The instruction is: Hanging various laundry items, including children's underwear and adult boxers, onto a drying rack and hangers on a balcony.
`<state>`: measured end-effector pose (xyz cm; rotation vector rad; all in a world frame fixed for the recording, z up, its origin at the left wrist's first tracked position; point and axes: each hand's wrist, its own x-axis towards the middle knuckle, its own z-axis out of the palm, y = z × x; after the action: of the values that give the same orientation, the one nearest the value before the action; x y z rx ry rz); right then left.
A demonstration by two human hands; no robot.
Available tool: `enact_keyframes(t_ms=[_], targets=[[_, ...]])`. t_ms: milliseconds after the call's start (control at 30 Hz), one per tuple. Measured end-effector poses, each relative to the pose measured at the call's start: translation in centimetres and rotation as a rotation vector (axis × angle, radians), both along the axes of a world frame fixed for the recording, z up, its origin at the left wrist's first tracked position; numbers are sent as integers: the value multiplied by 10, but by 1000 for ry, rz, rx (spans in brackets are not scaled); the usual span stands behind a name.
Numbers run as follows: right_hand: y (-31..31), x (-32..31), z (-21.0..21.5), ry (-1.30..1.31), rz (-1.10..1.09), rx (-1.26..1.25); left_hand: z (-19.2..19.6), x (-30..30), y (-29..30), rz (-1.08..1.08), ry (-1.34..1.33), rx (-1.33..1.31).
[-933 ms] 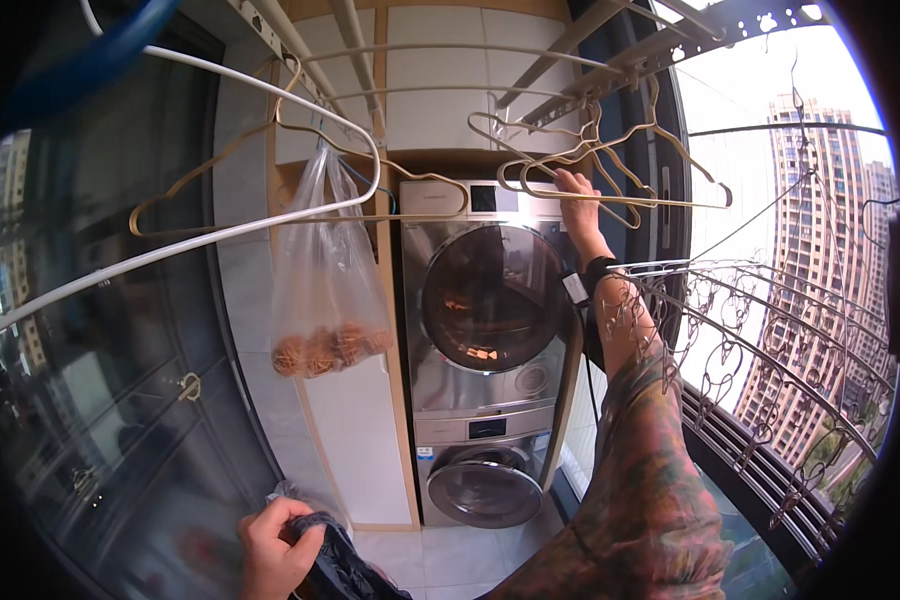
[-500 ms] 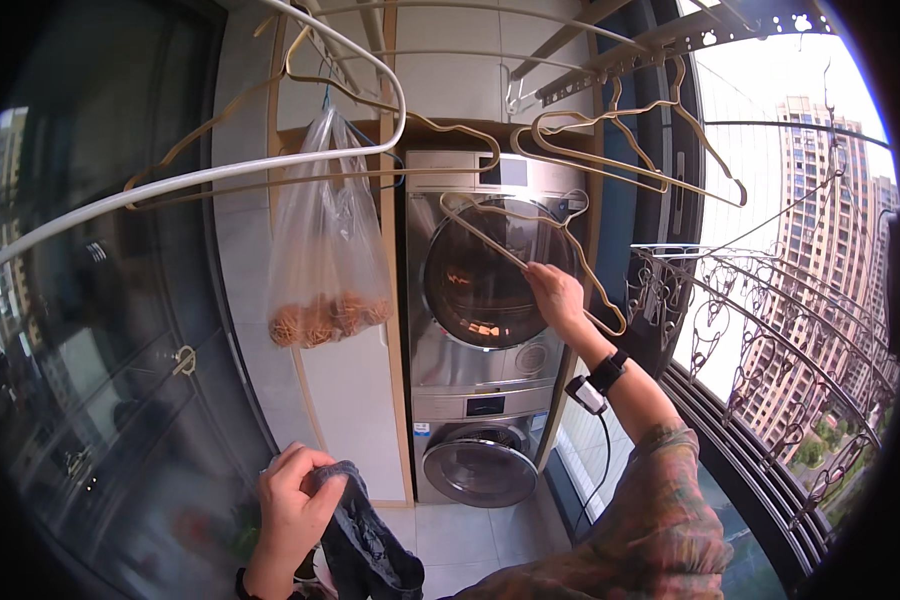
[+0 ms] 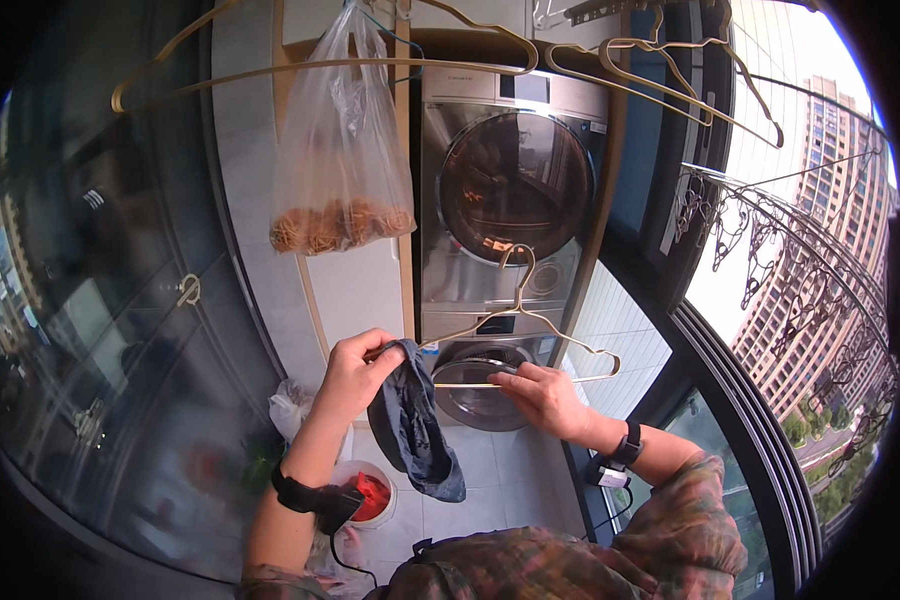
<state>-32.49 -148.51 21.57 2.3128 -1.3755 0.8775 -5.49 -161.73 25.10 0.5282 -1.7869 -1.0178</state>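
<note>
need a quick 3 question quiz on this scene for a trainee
1. Which hand holds the dark cloth?
2. True or false: the plastic bag hangs left of the upper machine in the picture.
3. The right hand holds the gold hanger by its: a) hook, b) bottom bar, c) neck?

Key: 1. The left hand. 2. True. 3. b.

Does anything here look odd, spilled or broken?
Nothing looks spilled or broken. The clear plastic bag hanging behind a gold hanger seems a bit odd, though: its tangled brown clumps don't look like laundry, unlike the dark cloth in the left hand.
</note>
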Motion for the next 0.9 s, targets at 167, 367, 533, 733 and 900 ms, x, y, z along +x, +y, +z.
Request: enact_keyframes(t_ms=[167, 367, 533, 733, 900], targets=[[7, 17, 0, -65, 21, 70, 3, 2, 8, 40, 22, 27], [33, 23, 27, -53, 86, -312, 12, 21, 16, 120, 12, -75], [1, 11, 25, -221, -184, -236, 18, 33, 24, 135, 25, -93], [-14, 13, 14, -984, 175, 502, 24, 38, 26, 262, -94, -334], [-6, -3, 4, -1194, 157, 463, 35, 34, 31, 425, 8, -371]])
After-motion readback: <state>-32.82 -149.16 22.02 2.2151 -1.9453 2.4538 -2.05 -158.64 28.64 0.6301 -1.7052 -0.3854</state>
